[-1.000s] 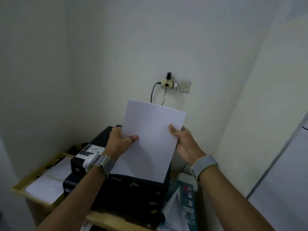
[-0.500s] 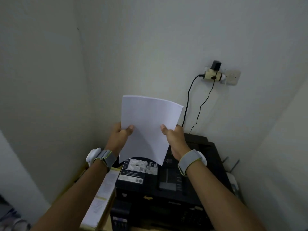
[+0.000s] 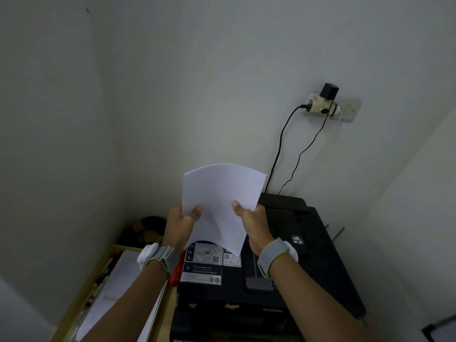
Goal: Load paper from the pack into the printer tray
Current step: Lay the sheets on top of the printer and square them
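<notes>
I hold a thin stack of white paper (image 3: 220,193) upright above the black printer (image 3: 308,272). My left hand (image 3: 181,224) grips its left edge and my right hand (image 3: 251,219) grips its right edge, thumbs on the near face. The sheets bow slightly at the top. The stack's lower corner hangs over the printer's labelled top at the front left. The printer's tray is not clearly visible; the raised rear part sits behind my right hand.
A yellow-edged wooden shelf (image 3: 81,292) with white sheets lies left of the printer. A wall socket (image 3: 325,106) with plugs and two black cables (image 3: 281,149) is above the printer. Walls close in on the left and right.
The view has shifted and moved closer over the printer. Both hands keep the paper, now held lower relative to the printer's top and bowed at its upper edge.
</notes>
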Motion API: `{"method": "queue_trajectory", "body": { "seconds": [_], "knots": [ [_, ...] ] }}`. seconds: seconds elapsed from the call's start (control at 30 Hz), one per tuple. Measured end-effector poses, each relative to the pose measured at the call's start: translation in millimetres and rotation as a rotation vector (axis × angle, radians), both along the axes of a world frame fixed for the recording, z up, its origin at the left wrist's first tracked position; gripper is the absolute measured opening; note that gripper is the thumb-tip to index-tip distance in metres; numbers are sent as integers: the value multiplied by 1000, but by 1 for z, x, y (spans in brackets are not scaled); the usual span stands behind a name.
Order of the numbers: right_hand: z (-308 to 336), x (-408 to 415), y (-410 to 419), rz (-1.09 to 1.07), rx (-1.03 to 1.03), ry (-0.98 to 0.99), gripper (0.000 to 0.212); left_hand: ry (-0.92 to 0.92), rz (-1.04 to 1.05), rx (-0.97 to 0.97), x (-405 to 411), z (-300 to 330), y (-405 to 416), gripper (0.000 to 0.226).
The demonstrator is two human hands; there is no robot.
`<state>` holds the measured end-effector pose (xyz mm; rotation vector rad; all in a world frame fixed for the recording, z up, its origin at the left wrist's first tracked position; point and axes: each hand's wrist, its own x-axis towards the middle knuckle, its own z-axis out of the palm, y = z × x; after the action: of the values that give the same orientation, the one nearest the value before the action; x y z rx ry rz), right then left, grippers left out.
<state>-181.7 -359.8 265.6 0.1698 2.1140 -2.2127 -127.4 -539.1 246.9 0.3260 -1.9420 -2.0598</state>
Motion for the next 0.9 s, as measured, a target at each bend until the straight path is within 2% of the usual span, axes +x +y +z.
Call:
{"method": "queue_trajectory", "body": {
  "seconds": [0.17, 0.23, 0.4, 0.47, 0.57, 0.63, 0.7, 0.8, 0.83, 0.9],
  "knots": [
    [-9, -2, -3, 17, 14, -41, 17, -68, 21, 11, -4, -17, 1, 19],
    [-7, -5, -1, 16, 7, -43, 20, -82, 39, 16, -8, -20, 4, 11],
    [13, -16, 8, 33, -24, 15, 33, -134, 102, -140, -20, -10, 2, 11],
    [31, -24, 15, -5, 63, 112, 51, -150, 99, -338, -24, 3, -5, 9],
    [61, -35, 32, -51, 357, 269, 86, -102, 113, -793, -35, 30, -18, 19],
    [78, -40, 44, 0, 536, 326, 91, -83, 60, -1032, -45, 50, -18, 14],
    [89, -43, 56, 69, 652, 348, 74, -85, 0, -1229, -52, 64, -11, 23],
    [91, -42, 67, 151, 718, 313, 23, -76, -24, -1385, -60, 75, 1, 35],
    [87, -39, 72, 147, 733, 304, 15, -67, -46, -1400, -62, 76, 6, 36],
    [76, -32, 84, 87, 736, 293, 15, -51, -79, -1426, -65, 77, 17, 37]
  ]
}}
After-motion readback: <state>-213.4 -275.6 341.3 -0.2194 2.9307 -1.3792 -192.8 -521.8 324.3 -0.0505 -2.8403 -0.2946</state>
